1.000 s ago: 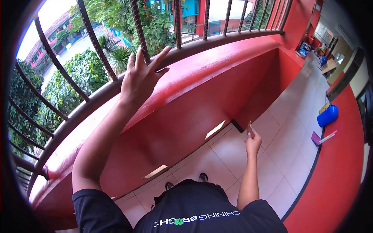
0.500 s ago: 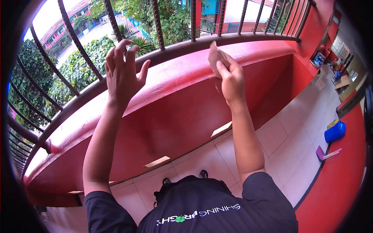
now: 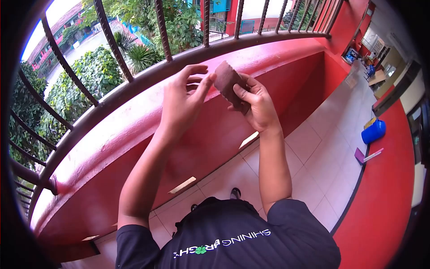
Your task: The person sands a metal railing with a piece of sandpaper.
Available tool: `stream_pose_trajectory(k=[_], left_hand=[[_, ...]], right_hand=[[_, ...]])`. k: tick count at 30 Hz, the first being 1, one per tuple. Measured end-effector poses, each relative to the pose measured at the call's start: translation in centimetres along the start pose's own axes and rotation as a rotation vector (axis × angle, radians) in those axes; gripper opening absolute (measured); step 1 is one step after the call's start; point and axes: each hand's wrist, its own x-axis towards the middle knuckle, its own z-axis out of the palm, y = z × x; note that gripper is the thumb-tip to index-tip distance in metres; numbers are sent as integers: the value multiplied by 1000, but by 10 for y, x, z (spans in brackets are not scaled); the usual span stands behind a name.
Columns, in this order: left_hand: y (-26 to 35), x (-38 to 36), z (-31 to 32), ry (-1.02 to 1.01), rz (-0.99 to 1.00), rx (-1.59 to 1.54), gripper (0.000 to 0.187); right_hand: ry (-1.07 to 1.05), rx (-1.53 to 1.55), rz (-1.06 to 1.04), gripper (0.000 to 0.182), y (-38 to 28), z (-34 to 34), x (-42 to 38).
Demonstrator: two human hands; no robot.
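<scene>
A reddish-brown piece of what looks like sandpaper, with uneven edges, is held up above the red ledge. My right hand grips its lower right part, thumb pressed on the front and the other fingers behind. To the left is my left hand, its fingers loosely bent and apart from the thumb. That thumb tip comes right up to the left edge of the sandpaper; whether it touches cannot be made out. Nothing shows inside the left hand.
A dark metal railing runs along the red ledge ahead, with plants beyond it. At right, a blue container and a purple item with white sticks are by another red ledge. Pale tiles cover the floor.
My left hand has moved right, from near the railing to beside the sandpaper. My right hand has shifted slightly left and down, and the sandpaper now shows its broad face.
</scene>
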Motion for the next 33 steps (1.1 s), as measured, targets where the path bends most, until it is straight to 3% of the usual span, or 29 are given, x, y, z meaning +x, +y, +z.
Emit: stream_pose_trajectory(k=[2, 7, 9, 10, 12, 15, 17, 18, 19, 21, 23, 25, 27, 29, 30, 33], left_hand=[[-11, -5, 9, -103, -124, -336, 41], [-9, -17, -5, -260, -317, -301, 33], [-12, -23, -3, -259, -451, -502, 31], [-12, -26, -2, -274, -451, -508, 31], [-12, -32, 1, -380, -512, -911, 30], [-18, -39, 6, -402, -475, -962, 33], [-17, -44, 7, -390, -487, -882, 32], [-16, -45, 7, -375, -492, -796, 32], [-17, -46, 7, -375, -495, -797, 32], [-18, -46, 10, -260, -306, -366, 28], [-19, -46, 19, -219, -309, -408, 23], [-20, -43, 28, -206, -236, -352, 24], [-22, -38, 34, -275, -270, -438, 24], [-19, -36, 41, -346, -307, -516, 24], [-14, -36, 47, -394, -326, -536, 24], [-12, -23, 61, -410, -317, -479, 23]], right_hand=[[23, -128, 17, 35, 3, 13, -17], [205, -173, -82, 40, 9, 27, -47], [426, -152, -177, 44, 13, 32, -55], [434, -82, -209, 45, 15, 30, -59], [451, 44, -220, 44, 22, 32, -66], [413, 260, -171, 40, 27, 40, -82], [270, 329, 25, 36, 30, 41, -90], [312, 241, -26, 25, 34, 41, -88], [313, 241, -24, 25, 37, 42, -88], [555, -224, -247, 12, 40, 46, -87], [619, -308, -290, 8, 43, 46, -88], [691, -671, -437, 12, 45, 38, -90], [560, -692, -369, 18, 30, 5, -96], [62, 53, 6, 30, 10, -25, -93], [11, 92, 50, 40, 7, -29, -90], [-60, 47, 180, 41, -12, -35, -84]])
